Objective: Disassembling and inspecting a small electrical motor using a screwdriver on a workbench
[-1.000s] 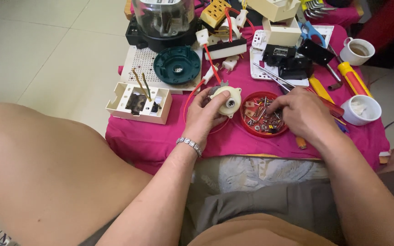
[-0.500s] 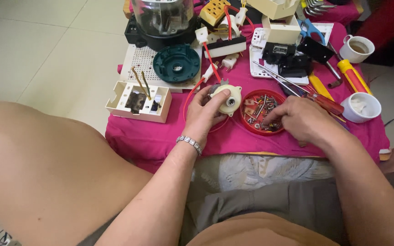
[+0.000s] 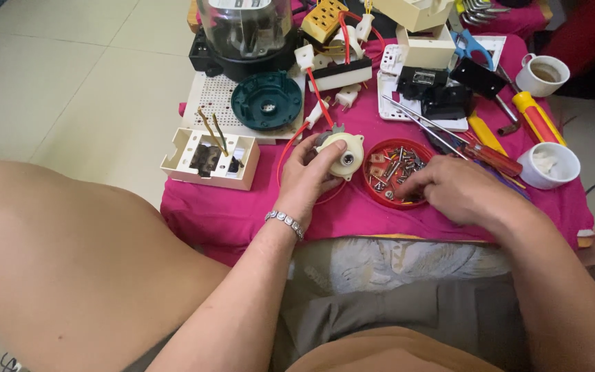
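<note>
My left hand (image 3: 308,180) grips a small cream round motor part (image 3: 342,154) with red wires, resting it on the pink cloth (image 3: 242,213). My right hand (image 3: 452,189) reaches into a red round lid (image 3: 379,193) full of several screws and small metal parts; its fingertips press among the screws. Whether a screw is pinched between them is hidden. A silver bracelet circles my left wrist.
A cream plastic housing (image 3: 208,160) lies left, a dark green disc (image 3: 266,101) on a perforated white plate behind. A blender jar base (image 3: 242,34), white switch parts, screwdrivers (image 3: 490,155), blue scissors (image 3: 470,45) and two white cups (image 3: 549,165) crowd the back and right. My bare knee fills the lower left.
My right hand has slid left from the lid's right edge into the red lid among the screws. The left hand keeps holding the motor part in place.
</note>
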